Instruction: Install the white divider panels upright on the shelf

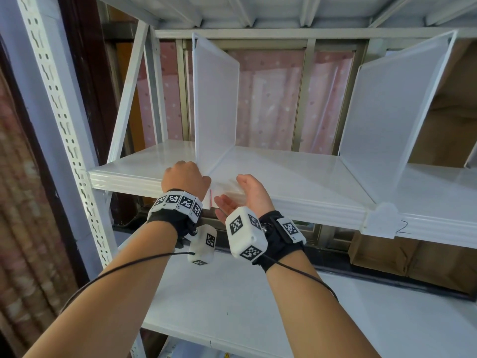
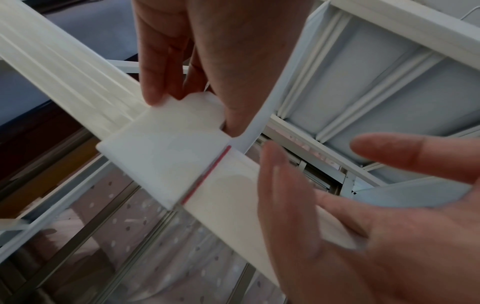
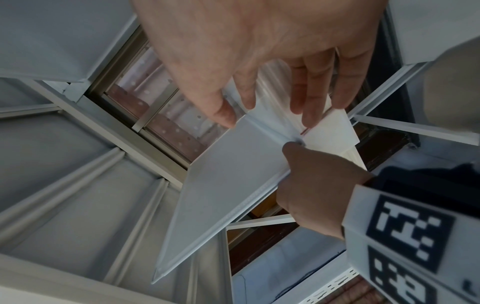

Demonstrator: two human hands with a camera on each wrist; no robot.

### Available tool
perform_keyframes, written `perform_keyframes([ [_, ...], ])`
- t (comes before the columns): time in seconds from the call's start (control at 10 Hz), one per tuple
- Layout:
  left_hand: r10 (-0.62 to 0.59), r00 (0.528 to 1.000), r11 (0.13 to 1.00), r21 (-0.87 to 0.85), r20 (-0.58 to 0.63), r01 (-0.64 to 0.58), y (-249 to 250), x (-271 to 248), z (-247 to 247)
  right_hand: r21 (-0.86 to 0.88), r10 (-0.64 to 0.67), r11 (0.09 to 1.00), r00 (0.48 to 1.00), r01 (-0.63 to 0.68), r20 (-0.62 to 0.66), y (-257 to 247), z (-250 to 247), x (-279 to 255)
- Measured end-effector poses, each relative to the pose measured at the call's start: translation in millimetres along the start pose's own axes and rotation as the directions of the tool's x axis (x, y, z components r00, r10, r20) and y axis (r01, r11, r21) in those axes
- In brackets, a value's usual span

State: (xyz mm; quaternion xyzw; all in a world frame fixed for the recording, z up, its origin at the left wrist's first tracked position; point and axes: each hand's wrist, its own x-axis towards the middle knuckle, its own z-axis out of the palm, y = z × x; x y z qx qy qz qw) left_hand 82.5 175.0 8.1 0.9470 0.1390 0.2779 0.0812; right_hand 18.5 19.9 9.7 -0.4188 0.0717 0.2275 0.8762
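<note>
A white divider panel stands upright on the white shelf, near its left end. My left hand pinches the panel's white front clip, which sits over the shelf's front lip beside a red line. In the right wrist view the left hand holds the panel at its lower front corner. My right hand is open, palm turned left, its fingers spread at the lip just right of the clip. A second panel stands upright further right, with its own clip.
A perforated white post rises at the left. A lower shelf board lies under my forearms and the upper shelf's ribbed underside hangs overhead. Cardboard boxes stand at the right. A window with pink curtain is behind.
</note>
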Motion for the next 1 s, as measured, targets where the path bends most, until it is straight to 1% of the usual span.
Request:
perform_keyframes([
  [0.2, 0.005, 1.0, 1.0, 0.005, -0.013, -0.005, 3, -2, 1, -0.006, -0.003, 1.0, 1.0, 0.002, -0.007, -1, 0, -3],
  [0.5, 0.007, 1.0, 0.998, -0.062, -0.026, -0.008, 1, -3, 3, -0.008, -0.032, 0.999, 0.999, 0.032, -0.011, 1, -2, 4],
  [0.6, 0.015, 0.999, 0.998, -0.065, -0.029, -0.017, 1, -5, 2, -0.02, -0.055, 0.998, 0.998, 0.055, 0.013, 2, 0, 5],
  [0.7, 0.032, 0.999, 0.998, -0.05, -0.03, -0.033, 0, -6, 1, -0.055, -0.152, 0.986, 0.987, 0.155, 0.055, -5, 1, 6],
  [0.8, 0.026, 1.0, 0.999, -0.045, -0.016, -0.027, 0, -6, 0, -0.079, -0.278, 0.955, 0.954, 0.287, 0.112, -25, 11, -6],
  [0.9, 0.03, 0.999, 0.998, -0.06, -0.013, -0.03, -1, -8, -2, -0.044, -0.386, 0.914, 0.899, 0.403, 0.208, -51, 25, -27],
  [1.0, 0.026, 0.999, 0.996, -0.088, -0.026, -0.028, -1, -5, 2, -0.022, -0.543, 0.822, 0.797, 0.568, 0.265, -74, 39, -60],
])
